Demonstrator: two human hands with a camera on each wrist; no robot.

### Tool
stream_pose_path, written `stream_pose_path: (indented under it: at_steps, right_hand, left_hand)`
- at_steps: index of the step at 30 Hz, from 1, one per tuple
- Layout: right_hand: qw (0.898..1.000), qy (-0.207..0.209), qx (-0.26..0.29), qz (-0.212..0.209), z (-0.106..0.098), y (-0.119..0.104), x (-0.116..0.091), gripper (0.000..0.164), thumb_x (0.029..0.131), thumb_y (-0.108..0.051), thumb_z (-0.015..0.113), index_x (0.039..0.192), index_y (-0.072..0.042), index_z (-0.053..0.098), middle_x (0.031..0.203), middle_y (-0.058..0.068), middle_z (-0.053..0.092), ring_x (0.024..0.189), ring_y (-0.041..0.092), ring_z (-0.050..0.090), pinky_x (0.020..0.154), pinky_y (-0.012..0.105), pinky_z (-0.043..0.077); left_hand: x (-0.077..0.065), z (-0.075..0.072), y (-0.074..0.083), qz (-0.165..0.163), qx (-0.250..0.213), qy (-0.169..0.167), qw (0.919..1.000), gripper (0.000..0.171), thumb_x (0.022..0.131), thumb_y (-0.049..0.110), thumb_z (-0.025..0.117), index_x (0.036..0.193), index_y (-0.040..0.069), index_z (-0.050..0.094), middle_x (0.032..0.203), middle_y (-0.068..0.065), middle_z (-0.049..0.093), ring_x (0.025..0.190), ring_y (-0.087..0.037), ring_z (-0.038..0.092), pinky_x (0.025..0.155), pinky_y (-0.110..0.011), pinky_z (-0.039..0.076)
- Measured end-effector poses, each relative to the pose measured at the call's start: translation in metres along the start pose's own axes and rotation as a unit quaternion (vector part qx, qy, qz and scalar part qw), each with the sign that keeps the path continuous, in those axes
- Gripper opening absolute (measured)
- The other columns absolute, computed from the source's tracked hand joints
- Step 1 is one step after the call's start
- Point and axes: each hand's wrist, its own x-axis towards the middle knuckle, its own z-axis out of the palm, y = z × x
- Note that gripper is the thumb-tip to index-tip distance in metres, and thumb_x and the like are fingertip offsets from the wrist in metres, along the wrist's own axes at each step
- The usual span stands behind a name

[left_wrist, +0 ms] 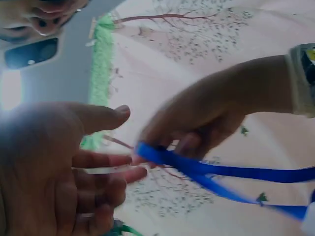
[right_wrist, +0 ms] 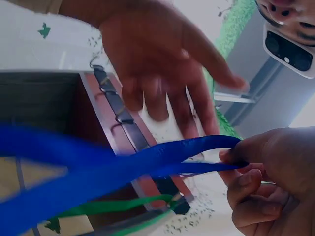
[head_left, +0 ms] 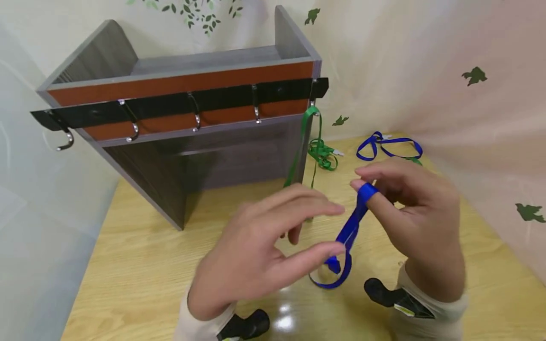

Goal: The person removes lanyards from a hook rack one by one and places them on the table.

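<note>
A blue lanyard (head_left: 350, 229) hangs in a loop from my right hand (head_left: 420, 213), its band passing over the thumb with the index finger close to the thumb tip. Lower down, the band curls into a ring above the table. To its left is my left hand (head_left: 260, 241), thumb and fingers spread apart. In the left wrist view, the left fingers (left_wrist: 106, 160) hold nothing and the blue band (left_wrist: 246, 173) stretches away to the right. The right wrist view has the band looped at the right thumb (right_wrist: 256, 145), with the other fingers curled.
A grey wooden shelf (head_left: 98, 59) bears a black hook rail (head_left: 226, 98) with several metal hooks. A green lanyard (head_left: 304, 125) hangs on the rightmost hook. Another blue lanyard (head_left: 403, 140) lies at the back right of the wooden table (head_left: 136, 270), near a patterned curtain (head_left: 405, 61).
</note>
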Motion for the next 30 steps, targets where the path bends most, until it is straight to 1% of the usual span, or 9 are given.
stream_pose_path:
  at_steps: [2,4,7,11,17,21,24,27,30]
  right_hand:
    - [1.000,0.007,0.012,-0.013,0.007,0.003,0.002,0.022,0.084,0.010,0.079,0.099,0.022,0.069,0.096,0.006,0.081,0.060,0.004,0.065,0.051,0.011,0.045]
    - [1.000,0.002,0.009,-0.014,0.012,0.005,0.004,0.022,0.083,0.010,0.079,0.099,0.021,0.068,0.094,0.004,0.081,0.053,0.003,0.058,0.047,0.012,0.038]
    - [1.000,-0.020,-0.014,-0.004,0.015,0.009,0.006,0.024,0.087,0.003,0.079,0.098,0.020,0.066,0.091,-0.002,0.079,0.048,0.003,0.045,0.044,0.016,0.031]
    - [0.997,-0.073,0.008,0.023,0.015,0.014,0.008,0.029,0.091,-0.007,0.080,0.095,0.017,0.064,0.084,-0.003,0.074,0.051,0.004,0.046,0.044,0.018,0.032]
    - [0.976,-0.172,0.129,0.044,0.019,0.024,0.004,0.004,0.096,0.015,0.059,0.100,0.014,0.058,0.102,0.004,0.069,0.068,0.008,0.053,0.046,0.022,0.036]
    - [0.971,-0.207,0.100,0.070,0.029,0.027,-0.002,0.039,0.096,0.019,0.051,0.132,0.008,0.064,0.129,0.004,0.063,0.062,0.007,0.045,0.047,0.021,0.037]
    - [0.966,-0.226,0.096,0.081,0.044,0.036,-0.003,0.062,0.099,0.014,0.054,0.159,0.001,0.042,0.157,0.005,0.049,0.064,0.009,0.053,0.052,0.022,0.046]
    - [0.960,-0.231,0.130,0.086,0.066,0.049,0.002,0.078,0.100,0.013,0.053,0.168,-0.003,0.018,0.173,0.007,0.028,0.074,0.014,0.061,0.055,0.024,0.051]
    - [0.964,-0.211,0.132,0.093,0.084,0.058,0.008,0.082,0.099,0.014,0.051,0.168,-0.003,0.011,0.175,0.011,0.019,0.079,0.015,0.063,0.052,0.024,0.050]
  left_hand:
    - [0.023,-0.008,0.017,-0.099,0.034,-0.020,0.9943,0.040,0.093,0.034,0.081,0.128,0.018,0.072,0.104,0.010,0.068,0.071,0.005,0.047,0.057,-0.007,0.035]
    - [0.031,-0.007,0.017,-0.142,0.043,-0.031,0.9885,0.031,0.095,0.032,0.079,0.121,0.015,0.075,0.095,0.009,0.068,0.065,0.003,0.045,0.055,-0.010,0.036]
    - [0.029,-0.006,0.005,-0.166,0.012,-0.001,0.9860,0.014,0.099,0.023,0.074,0.108,0.013,0.077,0.082,0.008,0.066,0.059,0.000,0.045,0.052,-0.017,0.039]
    - [0.022,-0.022,-0.005,-0.191,-0.057,0.091,0.9757,0.005,0.101,0.010,0.069,0.101,0.007,0.072,0.077,0.002,0.069,0.055,-0.008,0.047,0.048,-0.025,0.038]
    - [0.017,-0.045,-0.017,-0.173,-0.070,0.247,0.9509,0.007,0.100,0.000,0.066,0.102,-0.006,0.069,0.073,-0.005,0.070,0.063,-0.014,0.065,0.050,-0.025,0.044]
    - [0.020,-0.046,-0.029,-0.136,-0.054,0.326,0.9340,0.011,0.099,0.000,0.066,0.105,-0.010,0.069,0.072,0.004,0.068,0.062,-0.015,0.066,0.047,-0.024,0.040]
    - [0.025,-0.045,-0.041,-0.105,-0.045,0.380,0.9179,0.015,0.100,0.002,0.067,0.106,-0.012,0.068,0.069,0.009,0.067,0.058,-0.014,0.065,0.044,-0.024,0.035]
    - [0.028,-0.045,-0.051,-0.090,-0.023,0.426,0.8998,0.016,0.099,0.004,0.069,0.106,-0.010,0.072,0.066,0.010,0.067,0.056,-0.011,0.066,0.042,-0.023,0.034]
    - [0.025,-0.047,-0.055,-0.097,-0.004,0.452,0.8867,0.016,0.098,0.005,0.071,0.106,-0.008,0.075,0.065,0.006,0.068,0.055,-0.011,0.066,0.041,-0.022,0.034]
